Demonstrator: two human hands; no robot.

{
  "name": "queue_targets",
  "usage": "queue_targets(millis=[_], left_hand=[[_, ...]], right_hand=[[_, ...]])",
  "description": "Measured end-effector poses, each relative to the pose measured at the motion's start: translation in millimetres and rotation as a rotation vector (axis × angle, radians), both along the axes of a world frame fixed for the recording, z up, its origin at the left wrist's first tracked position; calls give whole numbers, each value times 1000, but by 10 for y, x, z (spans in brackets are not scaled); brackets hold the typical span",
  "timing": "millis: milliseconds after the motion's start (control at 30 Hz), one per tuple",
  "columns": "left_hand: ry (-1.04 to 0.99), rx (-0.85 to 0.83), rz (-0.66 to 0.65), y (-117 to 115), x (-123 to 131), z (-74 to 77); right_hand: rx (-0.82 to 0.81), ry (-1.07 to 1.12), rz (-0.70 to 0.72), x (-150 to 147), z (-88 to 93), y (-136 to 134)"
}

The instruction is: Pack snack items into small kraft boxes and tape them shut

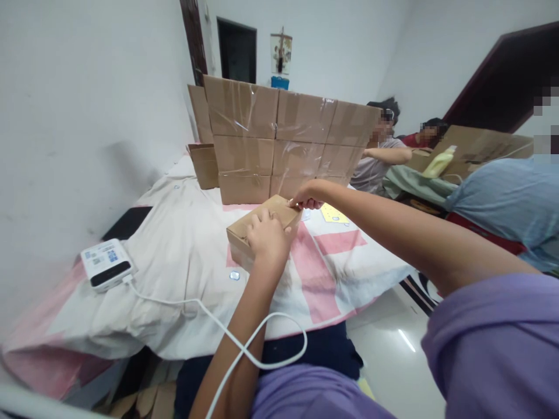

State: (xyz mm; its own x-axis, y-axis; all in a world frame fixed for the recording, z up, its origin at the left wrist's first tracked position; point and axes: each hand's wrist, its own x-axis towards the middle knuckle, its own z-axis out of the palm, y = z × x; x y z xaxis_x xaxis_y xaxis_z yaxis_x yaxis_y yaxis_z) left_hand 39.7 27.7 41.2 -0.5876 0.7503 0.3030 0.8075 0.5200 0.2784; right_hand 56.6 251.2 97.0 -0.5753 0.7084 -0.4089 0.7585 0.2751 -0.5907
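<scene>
While left grip (268, 237) lies spread on closed carton (282, 207), right grip (314, 191) curled at corner

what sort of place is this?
Likely a room in a home, doubling as a workspace: a decorative wall hanging and a pink-and-white cloth, alongside stacked cardboard boxes.

From my end I could not see the whole top of the small box (239, 243), because the left hand (267, 235) lay across it, while the right hand (311, 195) covered its far right corner. The tall stack of cartons (297, 157) hid part of a person in grey (371, 174), and the print on the white device (102, 265) was too small for me to read. I lost the white cable (279, 314) at the bottom edge and the purple sleeve (502, 337) at the right.
</scene>
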Motion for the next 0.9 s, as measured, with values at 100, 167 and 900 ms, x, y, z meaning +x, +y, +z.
queue_targets(millis=[100,167,900], left_hand=[[12,12,-9,-10,-6,-16],[20,19,-14,-19,-14,-22],[178,30,-102,-17,-255,-14]], right_hand=[[87,-151,28,56,86,-44],[200,-202,62,80,157,-108],[920,287,471,760,-200,148]])
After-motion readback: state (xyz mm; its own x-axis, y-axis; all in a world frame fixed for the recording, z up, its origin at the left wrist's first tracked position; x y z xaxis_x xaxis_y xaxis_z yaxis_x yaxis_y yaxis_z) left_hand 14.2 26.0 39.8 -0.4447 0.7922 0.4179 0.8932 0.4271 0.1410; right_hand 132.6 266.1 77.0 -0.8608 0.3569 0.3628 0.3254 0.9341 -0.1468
